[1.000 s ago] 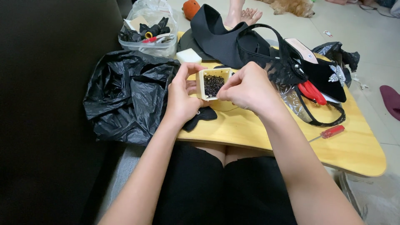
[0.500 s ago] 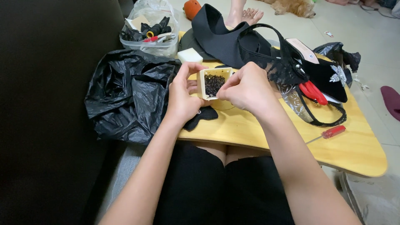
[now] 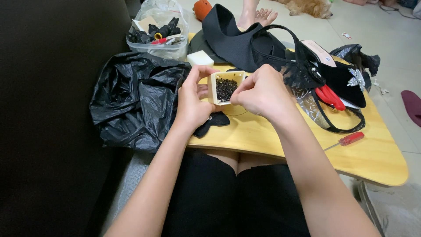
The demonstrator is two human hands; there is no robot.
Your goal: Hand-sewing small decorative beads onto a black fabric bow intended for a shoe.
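My left hand [image 3: 193, 98] grips the left side of a small cream square box [image 3: 213, 87] filled with tiny black beads [image 3: 226, 89], held just above a yellow wooden lap table [image 3: 377, 158]. My right hand [image 3: 262, 93] is pinched at the box's right front edge, fingertips touching the beads; whether it holds anything between them is hidden. A small black fabric piece [image 3: 212, 122] lies on the table under my left wrist.
A crumpled black plastic bag [image 3: 131, 98] lies left. A clear tub of black parts [image 3: 158, 33] and a white block [image 3: 200, 58] stand behind. Black shoes and lace [image 3: 302, 66], red scissors [image 3: 330, 96], a red-handled screwdriver [image 3: 348, 139]. Another person's bare feet [image 3: 258, 15] are beyond.
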